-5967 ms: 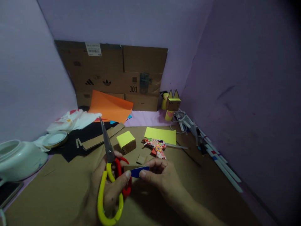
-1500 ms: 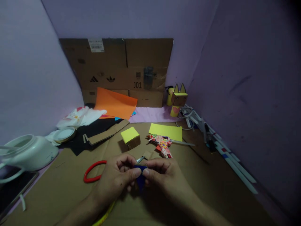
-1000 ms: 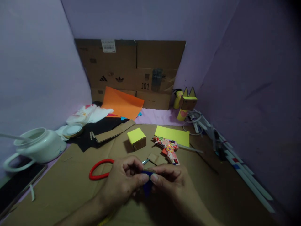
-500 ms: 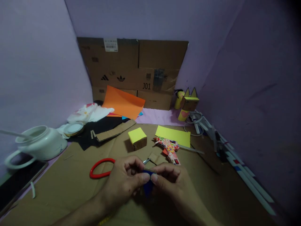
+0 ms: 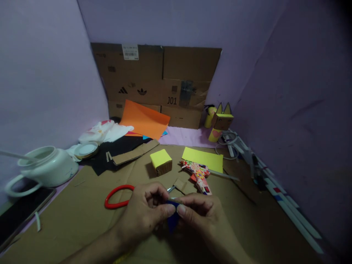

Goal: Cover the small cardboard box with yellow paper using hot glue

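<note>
One dark blue triangular piece (image 5: 172,222) points downward, pinched by both hands (image 5: 145,211).

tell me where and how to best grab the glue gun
Probably by its flowered handle, from the near side, with the right hand once it lets go of the blue piece. The glue gun lies on its side, handle toward the person; its nozzle points left and a stick juts out right, so avoid both ends.

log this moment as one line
left hand: pinching blue piece | right hand: pinching same piece | scissors: on cardboard, partly hidden | glue gun: beyond right hand
</note>
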